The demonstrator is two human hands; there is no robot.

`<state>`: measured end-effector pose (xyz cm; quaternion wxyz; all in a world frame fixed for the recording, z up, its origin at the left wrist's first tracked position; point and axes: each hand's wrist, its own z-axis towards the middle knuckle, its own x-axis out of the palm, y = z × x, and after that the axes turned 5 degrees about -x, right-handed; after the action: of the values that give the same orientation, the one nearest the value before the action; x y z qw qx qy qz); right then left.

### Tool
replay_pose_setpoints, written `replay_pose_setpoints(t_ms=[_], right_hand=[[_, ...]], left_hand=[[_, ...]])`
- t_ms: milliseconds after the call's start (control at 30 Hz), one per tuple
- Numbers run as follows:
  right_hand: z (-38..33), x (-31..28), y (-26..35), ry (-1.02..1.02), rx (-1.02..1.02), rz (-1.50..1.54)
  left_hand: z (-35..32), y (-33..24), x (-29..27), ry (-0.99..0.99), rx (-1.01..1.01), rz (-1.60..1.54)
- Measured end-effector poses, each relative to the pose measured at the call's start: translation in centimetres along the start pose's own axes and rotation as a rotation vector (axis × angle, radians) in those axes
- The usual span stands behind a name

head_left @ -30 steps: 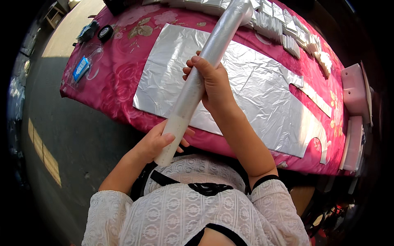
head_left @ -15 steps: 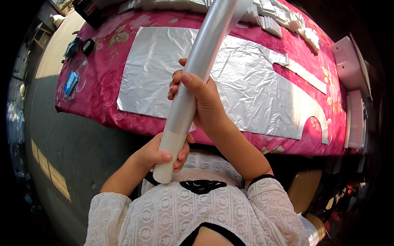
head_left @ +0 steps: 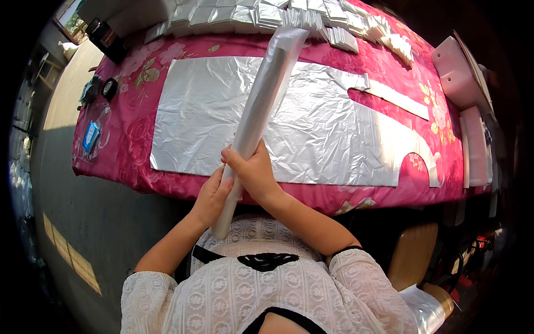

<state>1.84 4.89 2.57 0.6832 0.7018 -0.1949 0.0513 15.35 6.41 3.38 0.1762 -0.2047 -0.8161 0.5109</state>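
A long roll of translucent whitish plastic film [head_left: 258,106] slants up and away from my waist, over the table. My right hand [head_left: 253,170] is closed around its lower half, thumb lying across the front. Just below, my left hand [head_left: 213,195] wraps the roll from the left side, its fingers partly hidden; the two hands nearly touch. Beneath the roll, a wrinkled white plastic vest-style bag [head_left: 334,133] lies flat, its handle strips pointing right. The roll's far end has a loose, see-through edge of film.
A pink flowered cloth [head_left: 133,139] covers the table. Stacked white folded packs [head_left: 222,19] line the far edge. A dark jar [head_left: 105,40], a black tape roll [head_left: 109,88] and a blue packet [head_left: 91,136] sit at left. Pink bins [head_left: 464,72] stand at right, a wooden chair [head_left: 413,253] below them.
My right hand has come down toward the left one, and my left hand has moved up along the roll. The roll's far end has dropped lower, so its tip now shows.
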Motion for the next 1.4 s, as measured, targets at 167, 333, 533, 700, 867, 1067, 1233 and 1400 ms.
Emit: replay_pose_setpoints(t_ms=[167, 333, 533, 700, 867, 1067, 1233, 1400], right_hand=[[2.1, -1.8, 1.3, -0.038, 0.162, 0.230], [8.5, -8.9, 4.6, -0.252, 0.050, 0.211], [9.9, -14.8, 6.1, -0.212, 0.049, -0.202], [8.8, -13.6, 6.5, 0.183, 0.166, -0.468], [10.0, -15.0, 7.1, 0.347, 0.172, -0.572], [10.0, -14.8, 7.6, 0.251, 0.248, -0.512], [10.0, -14.6, 6.7, 0.540, 0.313, -0.507], [10.2, -14.4, 7.1, 0.504, 0.266, -0.564]], left_hand=[[-1.3, 0.5, -0.8, 0.116, -0.259, -0.112], [-3.6, 2.1, -3.5, 0.295, -0.444, -0.188], [-5.6, 2.5, -3.2, 0.129, -0.446, 0.123], [-5.7, 1.7, -3.2, 0.131, -0.464, 0.104], [-5.6, 1.7, -3.8, 0.187, -0.468, 0.074], [-5.5, 2.5, -4.5, 0.277, -0.518, -0.076], [-5.0, 2.1, -4.9, 0.413, -0.565, -0.262], [-4.6, 2.7, -5.2, 0.531, -0.551, -0.337]])
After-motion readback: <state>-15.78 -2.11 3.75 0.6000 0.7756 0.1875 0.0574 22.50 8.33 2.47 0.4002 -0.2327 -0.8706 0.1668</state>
